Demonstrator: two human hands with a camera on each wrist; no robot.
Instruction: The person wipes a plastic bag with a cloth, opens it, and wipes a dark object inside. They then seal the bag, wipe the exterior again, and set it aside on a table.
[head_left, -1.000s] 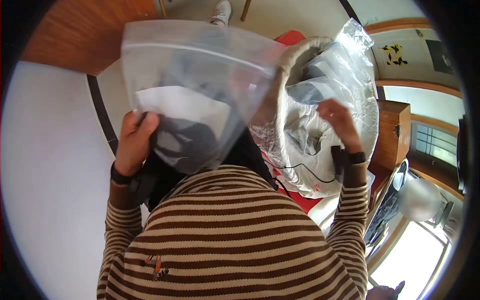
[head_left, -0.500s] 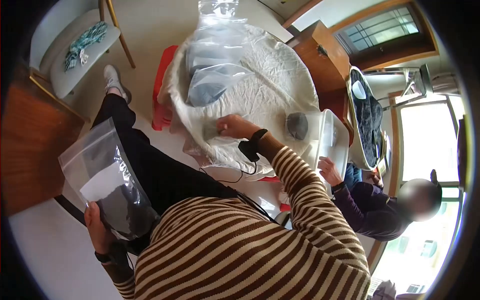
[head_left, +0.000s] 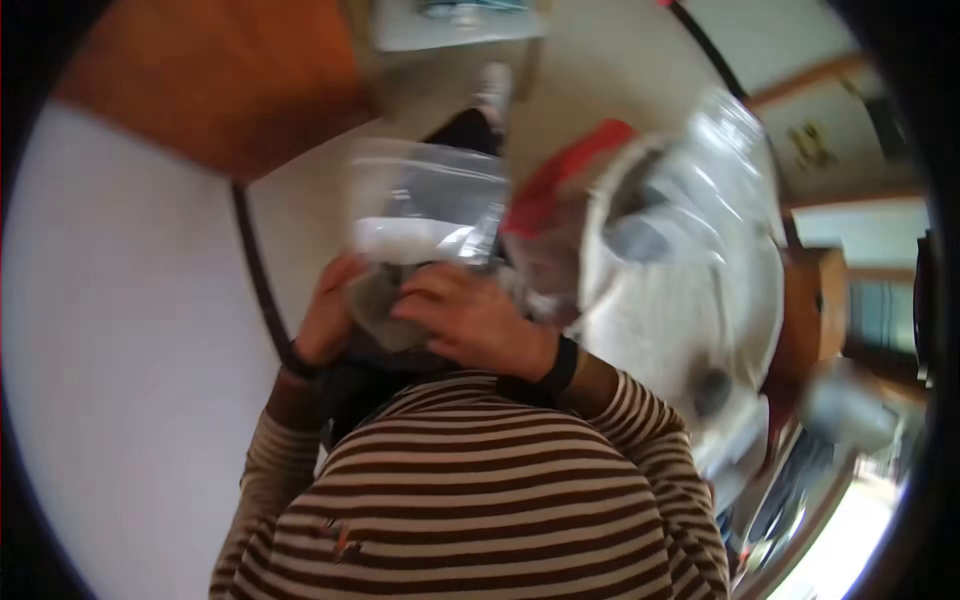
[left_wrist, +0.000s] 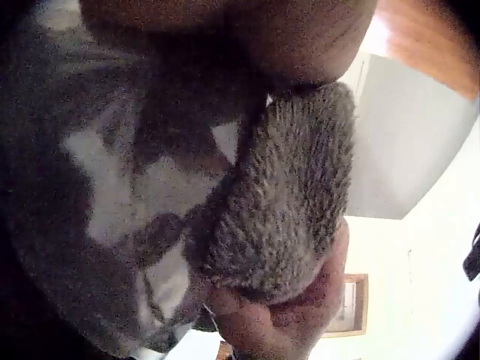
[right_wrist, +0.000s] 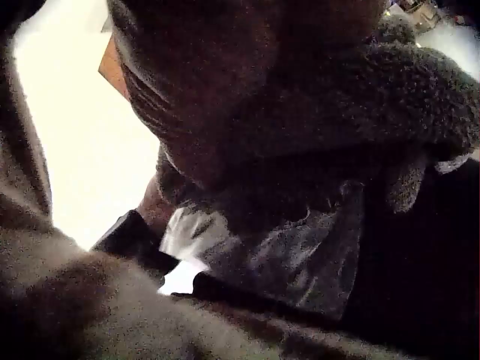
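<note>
Head view: just left of centre in the frame, a furry bundle (head_left: 385,308), grey-brown and blurred, directly between left hand (head_left: 330,310) and right hand (head_left: 475,315). Right hand grasping the bundle, with fingers bent over its right side; left hand just beside its left edge, gripping the lower left edge of a clear plastic bag (head_left: 450,190), exact finger placement hidden by blur. Bag upright above the hands in the frame, with a white sheet (head_left: 400,240) in its lower part and dark contents below, close behind the bundle.

Left wrist view: bundle right of centre, tilted, long pile plainly visible, lower end wrapped by the fingers of right hand at bottom centre; left hand large and close along the top edge, above the bundle's upper end. Dark bag with pale patches across the left half.

Right wrist view: very dark, right hand filling the upper middle, pile of the bundle along the upper right.

At right in the head view, a table (head_left: 650,345) under a white cloth, more clear bags (head_left: 715,175) on its upper part, a dark round item (head_left: 712,392) lower down.
</note>
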